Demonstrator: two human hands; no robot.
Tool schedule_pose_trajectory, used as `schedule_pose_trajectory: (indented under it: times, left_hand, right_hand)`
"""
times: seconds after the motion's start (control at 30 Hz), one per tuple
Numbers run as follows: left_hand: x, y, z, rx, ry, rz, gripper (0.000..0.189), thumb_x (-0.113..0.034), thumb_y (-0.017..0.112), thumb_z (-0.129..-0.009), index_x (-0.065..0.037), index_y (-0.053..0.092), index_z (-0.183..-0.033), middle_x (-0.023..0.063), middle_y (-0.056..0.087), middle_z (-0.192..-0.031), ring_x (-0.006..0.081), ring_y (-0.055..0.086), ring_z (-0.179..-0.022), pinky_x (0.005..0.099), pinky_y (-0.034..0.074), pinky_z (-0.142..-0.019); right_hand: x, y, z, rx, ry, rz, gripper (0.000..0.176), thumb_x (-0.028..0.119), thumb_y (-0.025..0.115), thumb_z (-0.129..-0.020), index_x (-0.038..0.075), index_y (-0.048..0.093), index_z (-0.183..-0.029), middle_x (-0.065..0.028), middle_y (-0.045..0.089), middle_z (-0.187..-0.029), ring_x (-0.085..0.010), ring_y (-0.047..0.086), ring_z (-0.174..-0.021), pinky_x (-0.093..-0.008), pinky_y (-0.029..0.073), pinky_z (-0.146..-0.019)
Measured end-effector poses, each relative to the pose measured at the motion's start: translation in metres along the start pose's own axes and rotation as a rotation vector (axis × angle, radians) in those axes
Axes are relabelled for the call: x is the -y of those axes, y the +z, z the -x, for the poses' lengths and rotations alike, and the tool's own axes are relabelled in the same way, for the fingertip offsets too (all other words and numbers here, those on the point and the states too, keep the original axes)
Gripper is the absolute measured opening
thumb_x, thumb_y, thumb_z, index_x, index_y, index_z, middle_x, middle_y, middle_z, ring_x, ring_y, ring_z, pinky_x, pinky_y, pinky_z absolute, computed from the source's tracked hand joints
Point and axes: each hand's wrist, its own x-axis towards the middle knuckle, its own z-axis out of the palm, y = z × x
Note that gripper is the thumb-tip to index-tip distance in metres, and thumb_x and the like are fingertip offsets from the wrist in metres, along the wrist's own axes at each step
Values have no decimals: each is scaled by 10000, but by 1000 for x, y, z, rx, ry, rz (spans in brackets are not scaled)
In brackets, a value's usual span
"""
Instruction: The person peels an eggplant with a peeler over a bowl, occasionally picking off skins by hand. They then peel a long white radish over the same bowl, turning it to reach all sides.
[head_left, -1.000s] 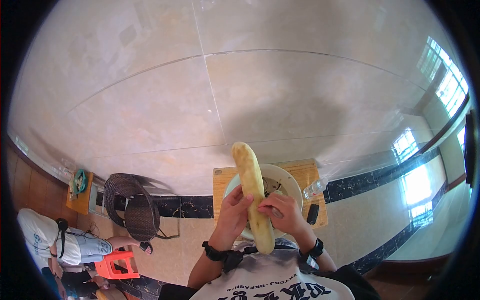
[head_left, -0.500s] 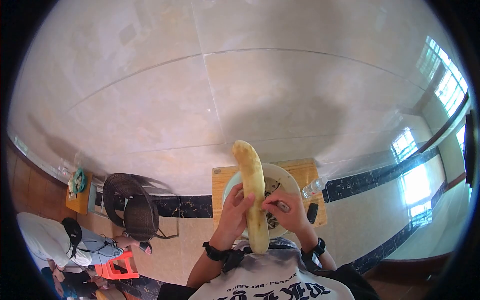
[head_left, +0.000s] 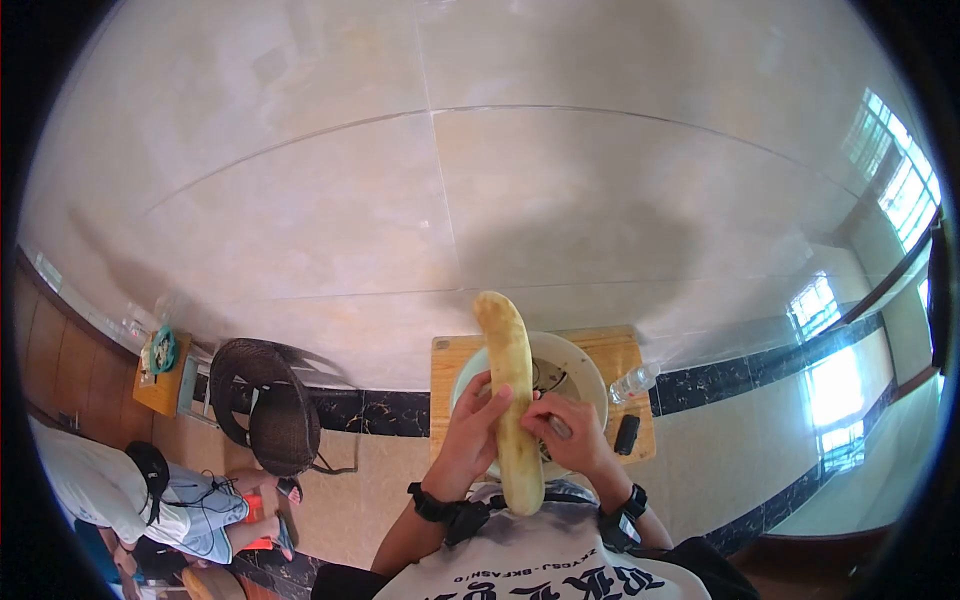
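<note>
The left hand (head_left: 468,430), wrist bent up from the near edge of the white bowl (head_left: 590,365), wraps its fingers around a long pale gourd (head_left: 508,380) standing nearly upright over the bowl's left half. The right hand (head_left: 572,435), over the bowl's near side, grips a small metal tool (head_left: 558,427) against the gourd's side. A water bottle (head_left: 632,383) lies just right of the bowl.

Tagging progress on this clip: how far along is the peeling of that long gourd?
Done: the gourd looks pale and skinless on its visible side, and dark peelings lie in the white bowl. In hand: the left hand grips its middle while the right hand holds a peeler against its lower half. Left: likely little; the far side is hidden, so skin may remain there.
</note>
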Motion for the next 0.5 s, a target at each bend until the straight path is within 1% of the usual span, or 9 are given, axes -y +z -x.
schedule_pose_trajectory:
  times: [0.07, 0.17, 0.27, 0.37, 0.47, 0.5]
  left_hand:
    - [1, -5, -2, 19, -12, 12, 462, -186, 617, -1033, -35, 396, -1410, 182, 620, -1276, 294, 652, -1174, 428, 580, -959]
    - [0, -3, 0, -14, -7, 2, 459, -189, 607, -1039, -35, 390, -1413, 189, 628, -1262, 293, 658, -1163, 422, 575, -965]
    - [-7, 4, 5, -6, 0, -15, 461, -195, 600, -1042, -36, 384, -1416, 200, 631, -1254, 298, 666, -1144, 428, 585, -943]
    - [-9, 5, 6, -6, -1, -39, 419, -176, 584, -1043, -47, 432, -1412, 205, 655, -1232, 305, 680, -1114, 442, 579, -943]
    - [-10, 4, 5, -14, -15, -3, 436, -142, 598, -1029, -47, 426, -1418, 181, 660, -1208, 307, 690, -1080, 458, 595, -909]
    - [-8, 1, 4, -33, 4, -52, 463, -132, 619, -1015, -50, 421, -1426, 177, 655, -1210, 303, 693, -1067, 462, 600, -900]
  right_hand:
    - [-5, -1, -2, 21, 94, -51, 84, 29, 749, -881, 7, 700, -946, -101, 722, -880, -212, 695, -802, -338, 542, -893]
    - [-22, 0, -1, -14, 103, -283, 75, 40, 733, -914, -1, 695, -964, -66, 725, -916, -141, 667, -819, -309, 549, -846]
    - [-17, -12, -1, 11, 326, -424, 67, 56, 715, -944, 0, 695, -974, -49, 708, -930, -89, 634, -826, -260, 541, -751]
    - [-14, -13, -5, -48, 277, -426, 68, 23, 686, -949, -8, 689, -1010, -23, 652, -825, -72, 590, -709, -221, 475, -631]
    - [-29, -13, -7, -82, 318, -384, 77, 39, 709, -937, -9, 691, -995, -22, 650, -818, -78, 587, -691, -227, 470, -614]
    - [-36, -14, -8, -81, 316, -332, 71, 51, 719, -933, -4, 699, -973, -34, 672, -843, -76, 599, -712, -228, 474, -620]
